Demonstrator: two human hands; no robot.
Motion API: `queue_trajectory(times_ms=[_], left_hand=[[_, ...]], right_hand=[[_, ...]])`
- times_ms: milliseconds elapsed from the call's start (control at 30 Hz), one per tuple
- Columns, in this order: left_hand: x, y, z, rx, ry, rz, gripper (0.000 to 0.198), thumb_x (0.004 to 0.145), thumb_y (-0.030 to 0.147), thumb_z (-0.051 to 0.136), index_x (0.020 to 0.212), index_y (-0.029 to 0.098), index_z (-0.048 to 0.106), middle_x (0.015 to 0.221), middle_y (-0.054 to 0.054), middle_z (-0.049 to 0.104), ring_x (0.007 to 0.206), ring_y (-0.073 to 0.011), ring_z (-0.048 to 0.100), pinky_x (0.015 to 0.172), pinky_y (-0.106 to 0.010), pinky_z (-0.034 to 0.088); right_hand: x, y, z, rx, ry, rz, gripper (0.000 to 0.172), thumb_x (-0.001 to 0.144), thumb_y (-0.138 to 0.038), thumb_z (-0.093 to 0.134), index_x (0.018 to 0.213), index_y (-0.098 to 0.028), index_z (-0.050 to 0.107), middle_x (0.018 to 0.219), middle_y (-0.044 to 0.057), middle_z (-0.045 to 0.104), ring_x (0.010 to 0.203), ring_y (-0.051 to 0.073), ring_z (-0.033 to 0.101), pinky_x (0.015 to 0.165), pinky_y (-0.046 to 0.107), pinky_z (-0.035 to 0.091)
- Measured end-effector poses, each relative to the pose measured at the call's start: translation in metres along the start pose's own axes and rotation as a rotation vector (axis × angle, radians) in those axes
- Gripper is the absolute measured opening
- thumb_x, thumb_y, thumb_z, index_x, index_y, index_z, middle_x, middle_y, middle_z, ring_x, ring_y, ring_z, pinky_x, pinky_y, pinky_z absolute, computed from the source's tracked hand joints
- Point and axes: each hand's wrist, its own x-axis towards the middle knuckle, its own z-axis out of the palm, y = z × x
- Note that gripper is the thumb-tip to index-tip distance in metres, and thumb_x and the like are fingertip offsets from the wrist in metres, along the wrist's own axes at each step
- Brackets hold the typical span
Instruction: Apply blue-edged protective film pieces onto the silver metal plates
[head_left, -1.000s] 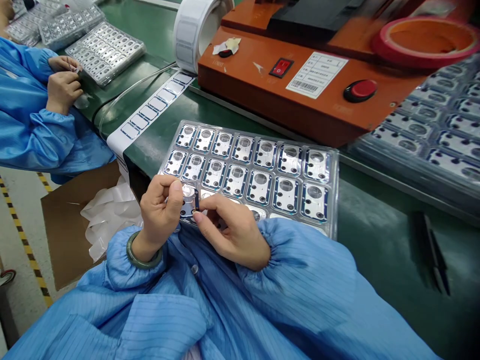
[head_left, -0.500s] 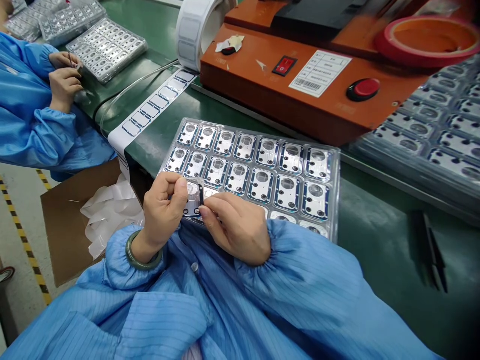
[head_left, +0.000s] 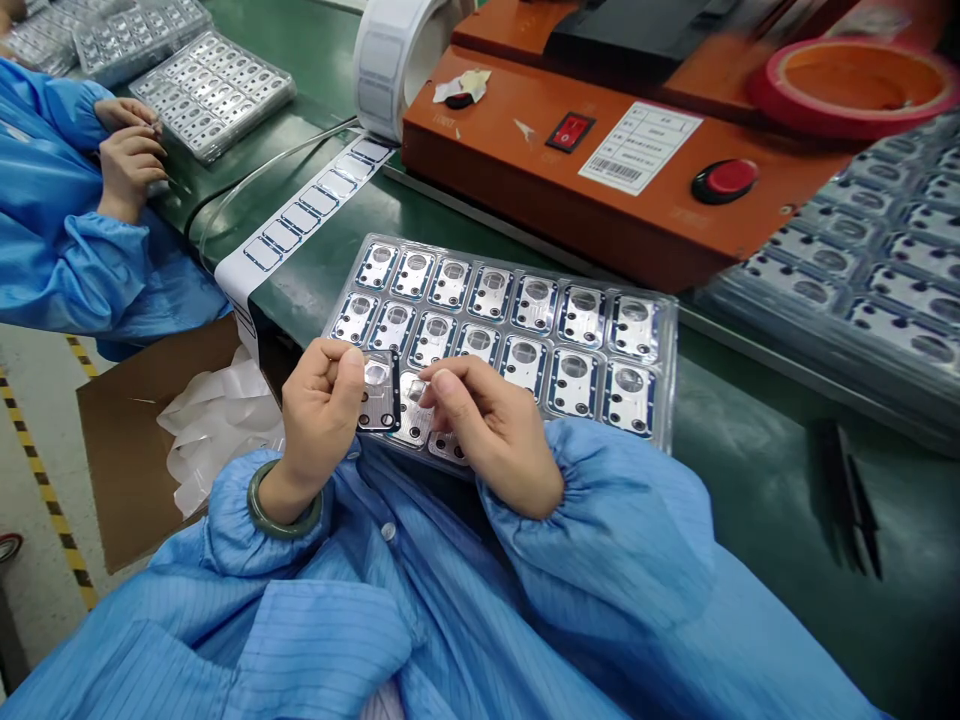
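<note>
Green conveyor belt, clear plastic tray of small metal plates at center. Left hand pinches one plate over tray, lower center. Right hand just beside it, fingers narrow, hold unclear. Risk: loose pinch drops plate; fingertip pressure bends or smudges metal.

Bright, even light, apparently from overhead, leaves only soft shadows and small glare spots on the clear tray. The stacked trays at far right blur, and wide-lens distortion bends the desk toward the edges.
</note>
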Motion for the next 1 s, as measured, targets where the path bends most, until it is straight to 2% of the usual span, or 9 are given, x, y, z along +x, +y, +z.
queue_trajectory(times_ms=[133,233,433,600,1000], left_hand=[[0.001,0.000,0.002,-0.037,0.029,0.011,0.024,0.089,0.038,0.055,0.074,0.019,0.054,0.052,0.006,0.049,0.042,-0.0059,0.045,0.040,-0.015,0.038],[-0.001,-0.001,0.004,-0.051,0.015,0.014,0.025,0.089,0.038,0.056,0.074,0.019,0.054,0.052,0.006,0.050,0.041,-0.0057,0.045,0.039,-0.015,0.038],[-0.004,0.000,0.007,-0.066,-0.012,0.001,0.024,0.089,0.037,0.055,0.074,0.019,0.055,0.053,0.006,0.050,0.041,-0.0055,0.044,0.038,-0.015,0.038],[-0.005,0.003,0.008,-0.043,-0.037,0.074,0.022,0.089,0.033,0.056,0.073,0.018,0.055,0.054,0.006,0.049,0.043,-0.0050,0.043,0.041,-0.015,0.037],[-0.011,0.002,0.010,-0.062,-0.143,0.126,0.017,0.089,0.027,0.055,0.075,0.018,0.055,0.055,0.005,0.051,0.047,-0.0057,0.045,0.045,-0.015,0.038]], right_hand=[[0.004,-0.001,0.000,0.187,-0.243,0.138,0.023,0.088,-0.039,0.055,0.079,-0.018,0.060,0.066,0.000,0.061,0.056,0.011,0.054,0.053,0.024,0.043],[0.004,-0.001,0.001,0.201,-0.323,0.130,0.022,0.086,-0.034,0.055,0.071,-0.018,0.057,0.060,-0.001,0.056,0.052,0.010,0.050,0.050,0.023,0.039],[0.001,-0.003,0.001,0.209,-0.283,0.064,0.021,0.085,-0.029,0.054,0.067,-0.018,0.054,0.056,-0.003,0.051,0.050,0.008,0.044,0.047,0.022,0.035],[0.001,-0.003,0.001,0.236,-0.232,0.070,0.022,0.087,-0.030,0.052,0.069,-0.018,0.052,0.057,-0.003,0.050,0.050,0.008,0.044,0.048,0.022,0.035],[0.001,-0.005,-0.001,0.252,-0.188,0.079,0.027,0.089,-0.032,0.050,0.065,-0.020,0.046,0.056,-0.004,0.046,0.052,0.009,0.041,0.050,0.023,0.034]])
